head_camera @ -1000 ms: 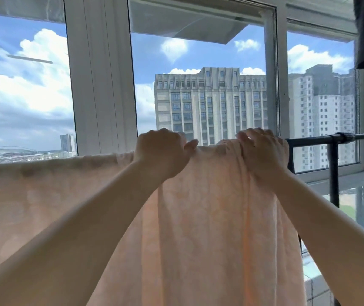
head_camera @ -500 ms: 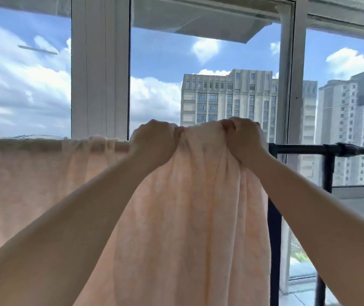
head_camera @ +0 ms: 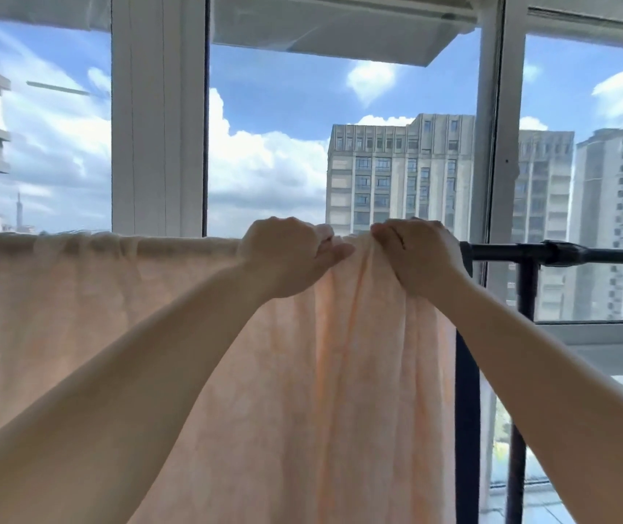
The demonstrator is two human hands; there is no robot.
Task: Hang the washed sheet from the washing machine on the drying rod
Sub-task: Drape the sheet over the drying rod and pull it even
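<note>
A pale peach sheet [head_camera: 325, 391] hangs over the black drying rod [head_camera: 586, 255], draped from the left edge of view to about two thirds across. Its right part is gathered into vertical folds. My left hand [head_camera: 287, 255] grips the bunched top edge of the sheet on the rod. Close beside it, my right hand [head_camera: 419, 255] holds the sheet's top near its right end. The two hands are nearly touching. The rod under the sheet is hidden; only its bare right stretch shows.
A black upright post [head_camera: 525, 296] of the rack joins the rod at the right, and a second dark post [head_camera: 466, 410] stands just behind the sheet's right edge. White window frames [head_camera: 158, 119] and glass lie directly behind the rod, with tall buildings outside.
My hands have come closer together along the rod, bunching the sheet's top between them. The view has swung left and the rod now sits lower in it than half a second ago.
</note>
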